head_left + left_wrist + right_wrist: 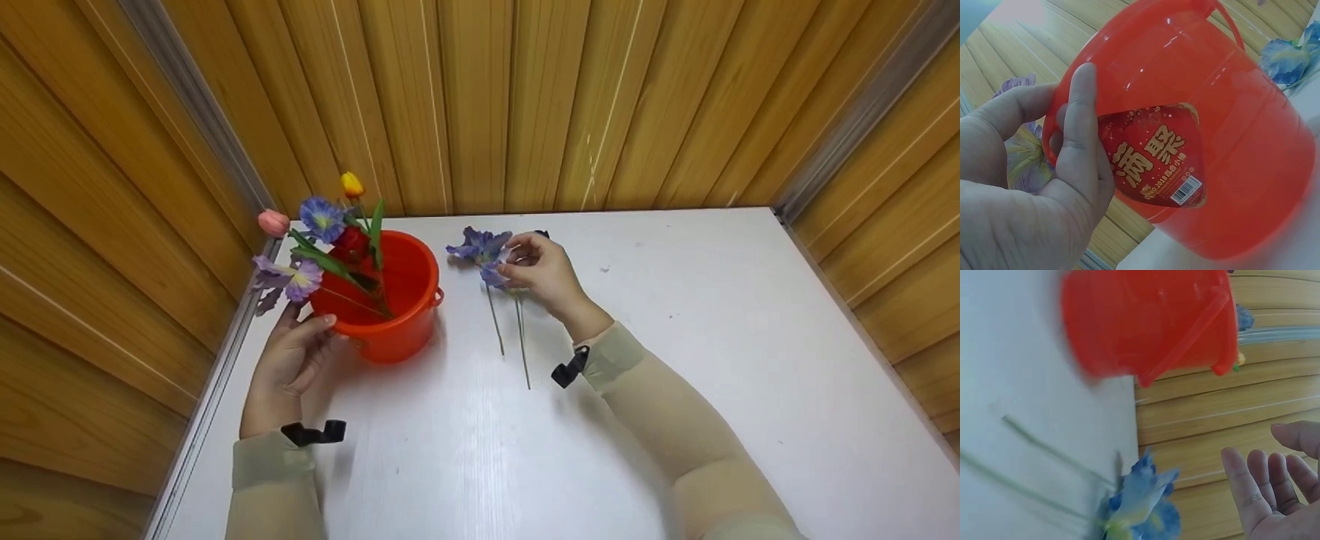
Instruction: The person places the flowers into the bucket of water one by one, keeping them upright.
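An orange-red plastic bucket point(394, 341) stands on the white table, holding several artificial flowers whose heads lean out to the left and back. My left hand point(289, 356) grips the bucket's rim on its left side; in the left wrist view the thumb point(1081, 107) lies along the outer wall beside a red label point(1157, 154). To the right of the bucket lie blue artificial irises point(480, 251) with thin stems pointing toward me. Just over these irises is my right hand point(547, 274), its fingers loosely bent. In the right wrist view nothing sits between the fingers and thumb.
Among the bucket's flowers are a pink tulip point(274, 223), a yellow tulip point(352, 184), a red bloom point(351, 244) and a pale purple iris point(289, 277). Wood-patterned panels point(480, 105) enclose the table point(675, 315) at the back and sides.
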The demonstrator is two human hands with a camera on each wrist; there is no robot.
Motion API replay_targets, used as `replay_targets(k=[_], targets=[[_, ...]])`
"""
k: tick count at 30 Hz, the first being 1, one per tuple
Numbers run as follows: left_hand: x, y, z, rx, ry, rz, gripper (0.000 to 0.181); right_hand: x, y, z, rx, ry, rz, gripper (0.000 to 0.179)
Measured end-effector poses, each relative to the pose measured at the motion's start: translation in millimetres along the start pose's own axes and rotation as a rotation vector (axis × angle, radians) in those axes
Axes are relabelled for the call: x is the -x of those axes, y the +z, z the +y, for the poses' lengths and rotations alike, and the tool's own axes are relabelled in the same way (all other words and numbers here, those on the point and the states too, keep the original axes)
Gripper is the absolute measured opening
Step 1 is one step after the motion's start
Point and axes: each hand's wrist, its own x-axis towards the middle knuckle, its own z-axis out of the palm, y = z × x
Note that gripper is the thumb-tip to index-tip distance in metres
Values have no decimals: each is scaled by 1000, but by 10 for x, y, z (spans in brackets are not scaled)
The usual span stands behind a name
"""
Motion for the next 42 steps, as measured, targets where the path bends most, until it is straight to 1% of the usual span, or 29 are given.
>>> replay_targets(k=[3, 6, 15, 19, 22, 28, 33, 37, 42], targets=[[-6, 7, -6, -8, 12, 2, 66, 72, -127, 77, 0, 29, 12, 38], [-9, 11, -9, -12, 19, -6, 67, 127, -263, 155, 13, 41, 32, 39], [-7, 17, -20, -10, -12, 4, 78, 254, -716, 374, 71, 90, 94, 41], [-10, 12, -16, -4, -16, -5, 78, 323, -893, 441, 78, 118, 123, 44], [-15, 2, -12, -1, -14, -4, 75, 356, -988, 491, 92, 135, 138, 48], [-9, -17, -15, -1, 3, 8, 69, 377, -1102, 607, 175, 184, 149, 53], [5, -36, -18, -8, 8, -9, 74, 357, -1149, 671, 260, 243, 155, 56], [4, -38, -19, -7, 15, -15, 73, 337, -1158, 690, 330, 292, 122, 59], [-12, -22, -20, -1, 25, -16, 68, 301, -1166, 709, 397, 326, 74, 65]])
